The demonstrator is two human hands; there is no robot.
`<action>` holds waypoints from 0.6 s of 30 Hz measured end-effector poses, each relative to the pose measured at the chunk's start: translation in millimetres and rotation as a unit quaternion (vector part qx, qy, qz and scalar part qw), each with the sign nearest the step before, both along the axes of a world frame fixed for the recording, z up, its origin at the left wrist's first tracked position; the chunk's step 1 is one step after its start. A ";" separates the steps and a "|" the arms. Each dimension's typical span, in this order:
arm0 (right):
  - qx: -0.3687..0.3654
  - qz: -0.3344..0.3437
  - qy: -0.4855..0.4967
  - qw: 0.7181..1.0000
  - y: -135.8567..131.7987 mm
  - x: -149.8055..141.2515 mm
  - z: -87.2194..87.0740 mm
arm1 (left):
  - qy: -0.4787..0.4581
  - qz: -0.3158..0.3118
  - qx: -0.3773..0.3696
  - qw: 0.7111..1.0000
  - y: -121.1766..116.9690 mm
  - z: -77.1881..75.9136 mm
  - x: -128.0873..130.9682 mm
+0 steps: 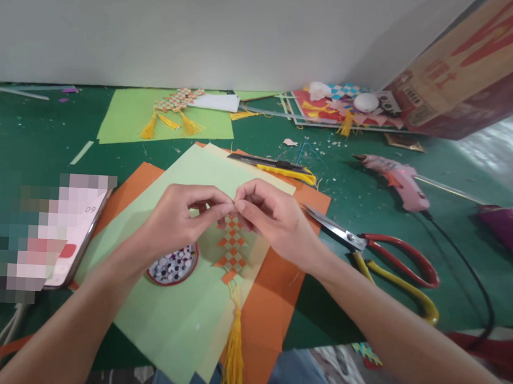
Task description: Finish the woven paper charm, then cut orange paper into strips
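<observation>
Fingertips of my left hand [190,211] and my right hand [272,216] meet in a pinch over the paper stack; whatever they pinch is too small or hidden to make out. Just beneath them lies a woven orange and pale green paper ornament [233,249], its upper end partly covered by my fingers. A yellow tassel [233,351] hangs from its lower end over the table edge. Beside my left wrist is a round, red-rimmed dish of googly eyes [173,265], partly behind the forearm. Light green paper [147,306] and orange paper [271,307] lie under everything.
Right of my hands are open scissors [357,241] with red and yellow handles and a pink glue gun [397,179] with a cord. A yellow cutter [279,167] lies behind. Left is a phone [82,234]. Another woven ornament [179,102] and a paper bag [455,82] stand farther back.
</observation>
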State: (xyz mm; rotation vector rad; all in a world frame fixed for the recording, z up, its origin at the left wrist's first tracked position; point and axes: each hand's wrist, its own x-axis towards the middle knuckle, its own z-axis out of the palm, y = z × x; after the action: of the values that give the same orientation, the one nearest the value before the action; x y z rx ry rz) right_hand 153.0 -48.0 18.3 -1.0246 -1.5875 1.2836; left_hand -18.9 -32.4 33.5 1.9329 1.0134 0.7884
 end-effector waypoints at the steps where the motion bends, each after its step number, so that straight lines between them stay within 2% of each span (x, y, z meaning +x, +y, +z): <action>1: -0.001 -0.001 -0.001 1.000 -0.1 -0.2 -0.4 | 0.002 0.000 0.001 1.000 0.0 -0.2 0.0; 10: 0.005 -0.018 -0.023 1.000 -2.1 -1.6 -4.8 | 0.022 0.008 0.003 1.000 0.9 0.0 1.0; 18: -0.033 -0.002 0.004 0.999 -0.8 -0.7 -2.8 | 0.019 0.011 -0.006 1.000 -0.1 2.5 1.2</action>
State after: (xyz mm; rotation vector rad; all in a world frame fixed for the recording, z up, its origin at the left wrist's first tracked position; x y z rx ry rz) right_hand 152.3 -48.8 15.5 -1.0619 -1.5462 1.3437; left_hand -17.7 -32.5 36.0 1.9356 1.0625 0.7585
